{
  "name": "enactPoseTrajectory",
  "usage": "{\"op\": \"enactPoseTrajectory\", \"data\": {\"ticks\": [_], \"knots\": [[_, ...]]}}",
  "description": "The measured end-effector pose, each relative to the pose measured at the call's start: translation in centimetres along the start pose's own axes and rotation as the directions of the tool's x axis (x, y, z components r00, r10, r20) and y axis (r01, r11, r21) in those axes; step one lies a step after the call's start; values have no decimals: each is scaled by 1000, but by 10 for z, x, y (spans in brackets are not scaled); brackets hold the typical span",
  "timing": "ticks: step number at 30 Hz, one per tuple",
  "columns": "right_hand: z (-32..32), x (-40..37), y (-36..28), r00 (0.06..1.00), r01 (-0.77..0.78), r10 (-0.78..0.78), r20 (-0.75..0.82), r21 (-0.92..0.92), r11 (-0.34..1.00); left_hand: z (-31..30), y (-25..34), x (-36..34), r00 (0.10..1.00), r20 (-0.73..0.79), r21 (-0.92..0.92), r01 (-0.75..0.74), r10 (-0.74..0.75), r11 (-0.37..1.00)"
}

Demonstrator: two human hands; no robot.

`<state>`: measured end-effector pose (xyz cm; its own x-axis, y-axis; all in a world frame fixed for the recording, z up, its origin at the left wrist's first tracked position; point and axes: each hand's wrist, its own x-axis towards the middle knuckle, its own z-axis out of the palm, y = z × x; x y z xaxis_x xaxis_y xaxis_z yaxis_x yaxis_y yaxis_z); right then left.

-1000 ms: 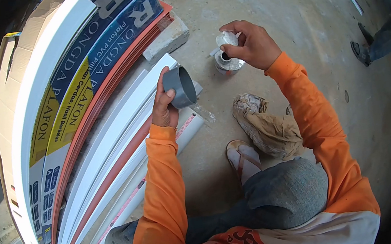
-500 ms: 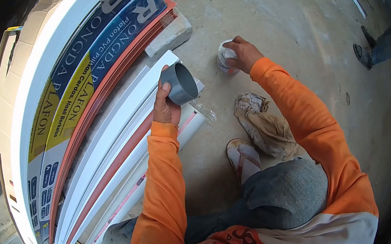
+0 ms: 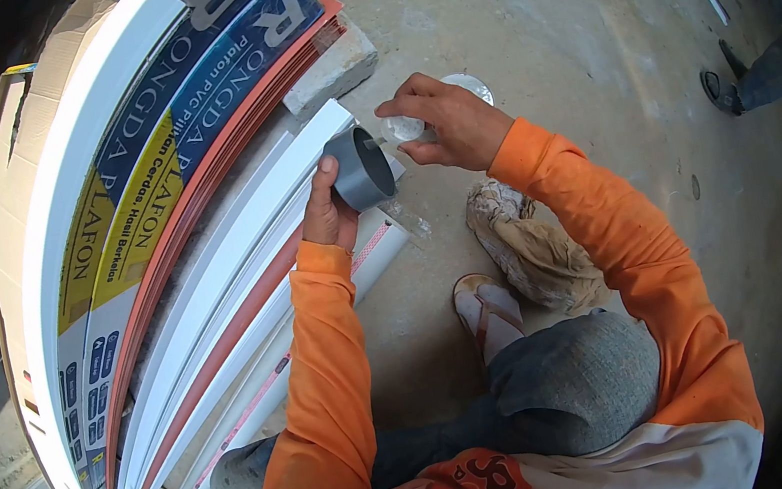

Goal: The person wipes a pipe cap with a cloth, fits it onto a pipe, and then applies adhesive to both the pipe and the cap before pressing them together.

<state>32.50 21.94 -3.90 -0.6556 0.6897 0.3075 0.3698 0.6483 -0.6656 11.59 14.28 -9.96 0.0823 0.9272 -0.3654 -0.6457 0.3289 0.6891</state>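
My left hand is wrapped round a short grey PVC pipe fitting, its open mouth turned to the right. Pinched in the fingers of my right hand is a whitish can lid. A short applicator sticks out from the lid toward the fitting's rim; whether it touches cannot be made out. Behind my right hand stands the can on the floor, its top showing pale and most of its side hidden.
Long white PVC panels and boxed ceiling panels lie at my left, with a concrete block beside them. A crumpled brown cloth lies near my sandalled foot. Another person's leg shows at the right.
My right hand has lifted the lid off the can and brought it left to the fitting's mouth. My left hand stays in nearly the same place, with the fitting slightly turned.
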Motion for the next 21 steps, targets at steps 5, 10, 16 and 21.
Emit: {"op": "enactPoseTrajectory", "data": {"ticks": [5,10,16,21], "knots": [[-20,-1,-19,955,-283,258,148,194,939,-2,6,-2,997,36,-30,-62,63,998],[-4,-3,-7,978,-201,206,-28,133,971,3,4,-1,992,100,-3,-83,83,997],[-7,-6,-14,969,-248,236,76,259,933,-3,2,-4,983,162,51,-95,85,994],[5,-11,-4,973,-228,218,75,170,959,1,5,-5,969,220,48,-125,112,991]]}}
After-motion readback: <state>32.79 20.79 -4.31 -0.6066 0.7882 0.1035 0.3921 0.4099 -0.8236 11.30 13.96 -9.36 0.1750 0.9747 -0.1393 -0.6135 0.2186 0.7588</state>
